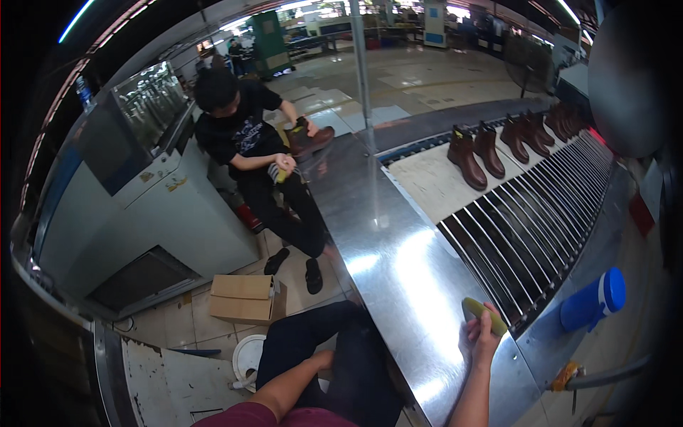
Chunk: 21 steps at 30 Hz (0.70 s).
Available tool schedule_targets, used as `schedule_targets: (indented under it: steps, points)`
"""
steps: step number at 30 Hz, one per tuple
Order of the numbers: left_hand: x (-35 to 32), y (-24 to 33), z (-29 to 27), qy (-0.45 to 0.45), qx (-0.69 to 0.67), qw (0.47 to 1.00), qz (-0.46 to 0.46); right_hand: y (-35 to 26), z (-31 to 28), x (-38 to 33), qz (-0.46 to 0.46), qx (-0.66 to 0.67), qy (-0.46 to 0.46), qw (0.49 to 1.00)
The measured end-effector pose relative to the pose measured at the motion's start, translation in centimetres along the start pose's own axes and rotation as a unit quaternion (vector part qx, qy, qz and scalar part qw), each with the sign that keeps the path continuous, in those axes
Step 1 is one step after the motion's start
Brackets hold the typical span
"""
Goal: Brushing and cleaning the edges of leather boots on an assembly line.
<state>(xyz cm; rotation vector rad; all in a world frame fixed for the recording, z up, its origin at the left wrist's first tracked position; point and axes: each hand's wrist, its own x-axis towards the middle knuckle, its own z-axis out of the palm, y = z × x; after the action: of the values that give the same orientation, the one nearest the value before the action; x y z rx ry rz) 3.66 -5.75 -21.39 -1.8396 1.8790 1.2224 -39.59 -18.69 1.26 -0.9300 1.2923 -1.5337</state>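
Over the near right part of the shiny steel surface (398,267), the person's right hand (484,334) pinches an oval yellow-green pad (473,308) between thumb and fingers. The left hand (324,359) is at the dark-trousered lap (356,356) left of the surface; whether it is curled or spread cannot be told. Brown leather ankle boots (467,165) stand beyond the surface's right edge. The step in hand seems to be holding the pad ready; any next move calls for a steady pinch.

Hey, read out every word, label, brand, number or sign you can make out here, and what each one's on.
No text is readable.
Co-worker's black shirt: pale print, too small and blurred to read.
Cardboard box: no lettering I can make out.
Blue jug: none I can make out.
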Motion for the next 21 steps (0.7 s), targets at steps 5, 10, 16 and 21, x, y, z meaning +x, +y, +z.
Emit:
schedule_targets:
  steps: [5,10,16,21]
  points:
    - [-0.8,1.2,-0.8,-0.017,-0.023,1.000,-0.004,0.3,-0.3,0.0,-0.005,-0.012,-0.004,1.000]
    - [-0.5,0.1,-0.1,-0.014,-0.025,0.999,-0.021,-0.6,0.6,-0.1,-0.008,0.004,-0.011,1.000]
    - [0.1,0.7,-0.1,-0.018,-0.019,1.000,0.012,-0.4,-0.3,0.1,-0.012,-0.011,-0.002,1.000]
    - [-1.1,1.4,-0.7,0.063,-0.013,0.993,-0.098,0.0,-0.2,0.2,-0.005,-0.011,-0.004,1.000]
